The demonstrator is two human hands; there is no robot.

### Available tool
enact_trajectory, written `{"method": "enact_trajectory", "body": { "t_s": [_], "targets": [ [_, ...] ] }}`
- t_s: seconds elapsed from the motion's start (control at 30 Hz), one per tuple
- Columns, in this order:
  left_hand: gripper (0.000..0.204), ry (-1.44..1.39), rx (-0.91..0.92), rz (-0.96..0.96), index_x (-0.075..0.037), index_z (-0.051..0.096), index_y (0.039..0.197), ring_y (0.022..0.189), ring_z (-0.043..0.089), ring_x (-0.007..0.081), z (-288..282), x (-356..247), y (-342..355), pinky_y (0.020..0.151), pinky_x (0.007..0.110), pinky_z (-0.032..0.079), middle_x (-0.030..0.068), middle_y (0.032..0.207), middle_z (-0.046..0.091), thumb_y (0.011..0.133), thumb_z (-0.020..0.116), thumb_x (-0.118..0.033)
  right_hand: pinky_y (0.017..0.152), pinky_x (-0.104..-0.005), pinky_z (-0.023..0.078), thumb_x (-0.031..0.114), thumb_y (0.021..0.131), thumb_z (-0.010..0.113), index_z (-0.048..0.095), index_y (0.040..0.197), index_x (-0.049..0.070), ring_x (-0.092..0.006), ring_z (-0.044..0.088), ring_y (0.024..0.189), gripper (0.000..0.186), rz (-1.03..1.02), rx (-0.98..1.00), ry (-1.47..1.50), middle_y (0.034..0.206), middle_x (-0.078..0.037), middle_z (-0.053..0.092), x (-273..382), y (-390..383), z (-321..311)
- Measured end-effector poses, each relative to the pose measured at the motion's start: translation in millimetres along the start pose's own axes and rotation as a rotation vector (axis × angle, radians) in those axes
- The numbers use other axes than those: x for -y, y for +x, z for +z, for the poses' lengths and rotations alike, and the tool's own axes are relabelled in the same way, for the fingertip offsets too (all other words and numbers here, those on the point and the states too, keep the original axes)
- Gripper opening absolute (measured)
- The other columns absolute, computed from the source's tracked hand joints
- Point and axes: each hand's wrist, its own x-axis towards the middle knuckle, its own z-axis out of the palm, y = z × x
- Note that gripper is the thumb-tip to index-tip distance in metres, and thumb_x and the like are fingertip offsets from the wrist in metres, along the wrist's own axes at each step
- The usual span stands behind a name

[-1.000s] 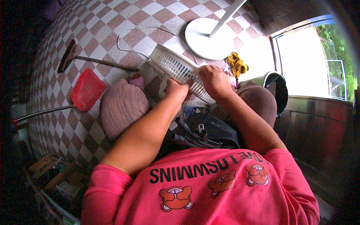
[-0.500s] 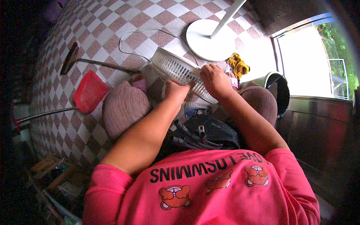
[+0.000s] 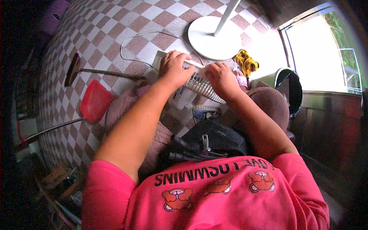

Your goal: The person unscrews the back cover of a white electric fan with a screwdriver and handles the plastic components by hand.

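Observation:
In front of me a white slatted fan grille (image 3: pixel 205 87) stands tilted between my knees. My left hand (image 3: pixel 175 69) is closed over its upper rim toward the left, thumb on the near side. Further right along the same rim, my right hand (image 3: pixel 223 79) grips with bent fingers; its fingertips are partly hidden. Just beyond the grille is a round white stand base (image 3: pixel 214 40) with a slanting white pole (image 3: pixel 227 17). A thin white cord (image 3: pixel 123 45) loops over the floor to the grille's left end.
To the left lie a red dustpan (image 3: pixel 94 101) and a broom (image 3: pixel 72 69). A yellow cloth (image 3: pixel 247 63) is beside the stand base. On the right, a dark-lined bucket (image 3: pixel 288 92) stands near the bright doorway (image 3: pixel 314 57). A translucent plastic container (image 3: pixel 181 99) sits below the grille.
My left hand has moved from the grille's lower near side up onto its upper rim. The right hand stays on the rim. My left knee has shifted.

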Motion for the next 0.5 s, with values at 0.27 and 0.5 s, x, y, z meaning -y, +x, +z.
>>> {"method": "enact_trajectory", "body": {
  "t_s": [0.27,0.5],
  "targets": [
    [0.031,0.072,-0.160,-0.113,-0.015,0.062,0.093,0.105,0.050,0.0312,24,-12,3,0.092,0.047,0.037,0.0088,0.105,0.058,0.068,0.068,-0.033,0.082,-0.0458,0.044,0.021,0.084,0.064,0.065,0.099,0.008,-0.0372,0.053,0.095,0.020,0.179,-0.150,0.216,0.095,-0.014,0.060,-12,2,11],
    [0.030,0.080,-0.228,-0.136,-0.010,0.060,0.091,0.099,0.050,0.0331,27,-21,6,0.090,0.047,0.036,0.0106,0.096,0.059,0.070,0.067,-0.030,0.087,-0.0486,0.040,0.026,0.086,0.063,0.066,0.099,0.009,-0.0368,0.052,0.098,0.021,0.291,-0.251,0.239,0.099,-0.014,0.059,-20,5,24]
  ]
}}
